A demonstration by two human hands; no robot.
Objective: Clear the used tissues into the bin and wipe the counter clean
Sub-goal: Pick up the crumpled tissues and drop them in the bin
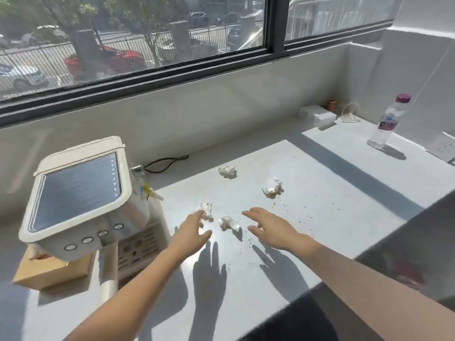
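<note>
Several crumpled white tissues lie on the pale grey counter (332, 193). One tissue (206, 209) sits at the fingertips of my left hand (192, 230), which hovers open above it. A second tissue (229, 222) lies between both hands. My right hand (268, 227) is open with fingers spread, just right of that tissue, holding nothing. Two more lie farther back: a tissue (227, 170) near the middle and a tissue (272, 186) to its right. Dark crumbs (283, 205) are scattered across the counter around the right hand. No bin is in view.
A cream coffee machine (81, 193) stands at the left, with a cardboard tissue box (49, 271) behind it and a black cord (167, 162) at the wall. A water bottle (389, 121), white box (317, 115) and wall socket (443, 146) sit at the far right.
</note>
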